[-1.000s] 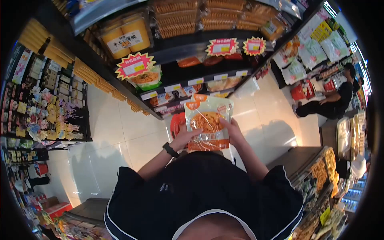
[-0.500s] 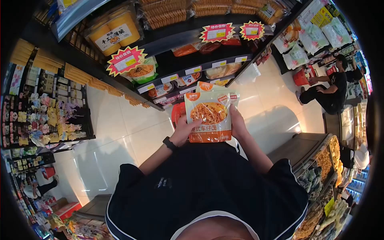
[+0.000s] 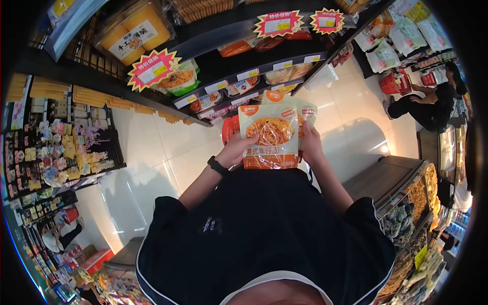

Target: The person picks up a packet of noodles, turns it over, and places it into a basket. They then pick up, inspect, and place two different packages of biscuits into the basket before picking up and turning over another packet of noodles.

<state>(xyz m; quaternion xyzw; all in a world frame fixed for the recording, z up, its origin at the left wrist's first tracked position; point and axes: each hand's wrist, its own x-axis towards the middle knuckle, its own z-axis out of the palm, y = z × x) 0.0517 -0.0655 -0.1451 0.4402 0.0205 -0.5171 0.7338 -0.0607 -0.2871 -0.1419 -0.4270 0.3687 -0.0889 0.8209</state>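
Observation:
Two noodle packets overlap in front of my chest. My left hand [image 3: 236,149], below a dark wristband, grips the front noodle packet [image 3: 270,133] by its left side, thumb across the printed noodles. My right hand [image 3: 311,144] is closed on the right edge of the rear noodle packet [image 3: 307,113], which sticks out behind the front one to the right and top. Part of a red basket [image 3: 230,127] shows behind my left hand; how it is carried is hidden.
Ahead stands a dark shelf [image 3: 203,48] with packaged food and starburst price signs. Hanging accessories [image 3: 56,152] fill a rack at left. A dark-clothed person [image 3: 424,104] with a red basket [image 3: 395,82] is at right. A wooden-sided bin [image 3: 381,178] stands at lower right.
The two packets have spread apart, the rear one now showing more on the right with my right hand. The view has shifted slightly, and the person at right appears farther right.

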